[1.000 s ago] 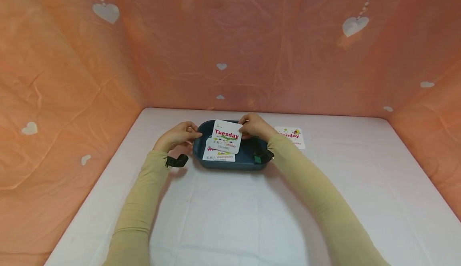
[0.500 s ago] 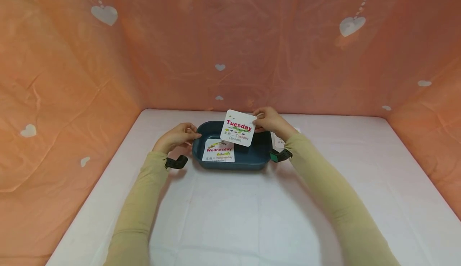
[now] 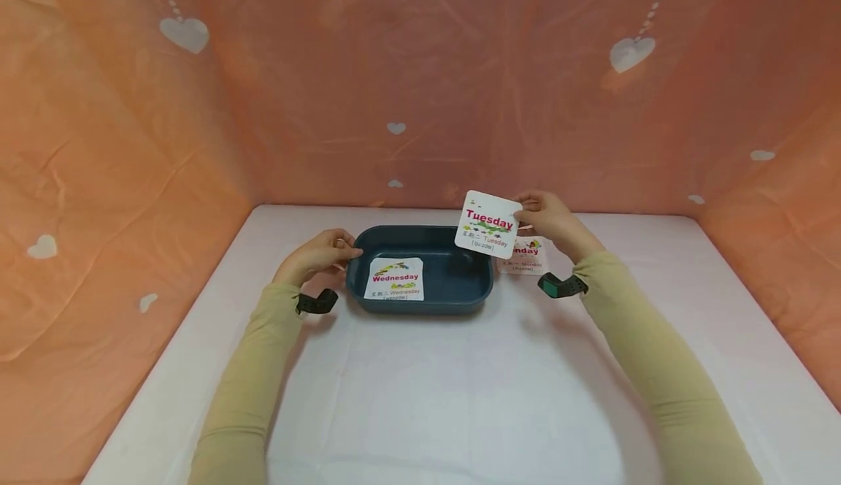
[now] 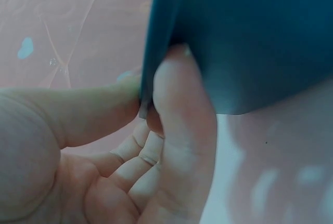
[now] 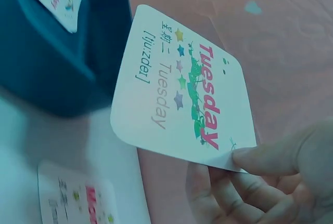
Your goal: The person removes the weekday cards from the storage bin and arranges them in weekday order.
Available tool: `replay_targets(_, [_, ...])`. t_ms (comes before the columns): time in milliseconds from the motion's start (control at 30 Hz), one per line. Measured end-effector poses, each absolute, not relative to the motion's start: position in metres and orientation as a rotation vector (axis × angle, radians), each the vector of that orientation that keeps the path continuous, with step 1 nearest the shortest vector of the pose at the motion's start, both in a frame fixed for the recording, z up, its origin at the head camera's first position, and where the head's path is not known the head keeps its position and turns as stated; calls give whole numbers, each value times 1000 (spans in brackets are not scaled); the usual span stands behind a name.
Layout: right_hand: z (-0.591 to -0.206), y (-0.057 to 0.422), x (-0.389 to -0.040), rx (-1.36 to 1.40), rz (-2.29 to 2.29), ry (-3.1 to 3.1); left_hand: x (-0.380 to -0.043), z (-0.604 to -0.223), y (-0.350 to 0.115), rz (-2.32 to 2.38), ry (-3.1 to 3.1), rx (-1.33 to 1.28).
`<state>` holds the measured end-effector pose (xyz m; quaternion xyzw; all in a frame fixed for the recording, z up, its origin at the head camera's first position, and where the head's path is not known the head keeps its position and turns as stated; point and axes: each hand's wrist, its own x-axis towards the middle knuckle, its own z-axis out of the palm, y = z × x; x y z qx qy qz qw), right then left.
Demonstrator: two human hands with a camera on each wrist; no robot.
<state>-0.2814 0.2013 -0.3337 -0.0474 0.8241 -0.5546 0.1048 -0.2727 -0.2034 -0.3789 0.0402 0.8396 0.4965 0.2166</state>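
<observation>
My right hand [image 3: 550,220] pinches a white "Tuesday" flashcard [image 3: 489,224] by its right edge, thumb on the printed face. The card is raised and overlaps the right end of a dark blue oval tray [image 3: 453,308] in the head view. At the tray's left end, my left hand [image 3: 322,253] pinches the rim between thumb and index finger, as the left wrist view shows. A "Wednesday" flashcard [image 3: 396,279] lies face up inside the tray, on its left side. Right of the tray, a "Monday" flashcard [image 3: 525,257] rests on the table, partly hidden behind the Tuesday card.
A white cloth covers the table [image 3: 407,397]. Orange sheeting with pale hearts [image 3: 420,76] rises along the back and both sides. Each wrist wears a black camera strap, the right one [image 3: 560,285] hanging above the table beside the Monday card.
My right hand has carried the Tuesday flashcard up and rightward, from over the Wednesday card to the tray's right end. The Wednesday card is now uncovered. My left hand stays on the rim.
</observation>
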Motion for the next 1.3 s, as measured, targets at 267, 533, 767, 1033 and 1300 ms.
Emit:
replay_targets(267, [-333,234,-276,-34,-1591,2486,-272,-379,-206,1374,2334,112])
replay_targets(533, [-342,268,-271,21,-1582,2515,-271,-378,-207,1377,2340,127])
replay_targets(767, [-348,295,-270,78,-1539,2518,-270,-378,-210,1393,2343,123])
replay_targets(1033, [-359,323,-272,124,-1532,2525,-268,-377,-210,1401,2336,117])
replay_targets(1300, [-375,334,-273,175,-1439,2563,-269,-377,-211,1385,2347,116])
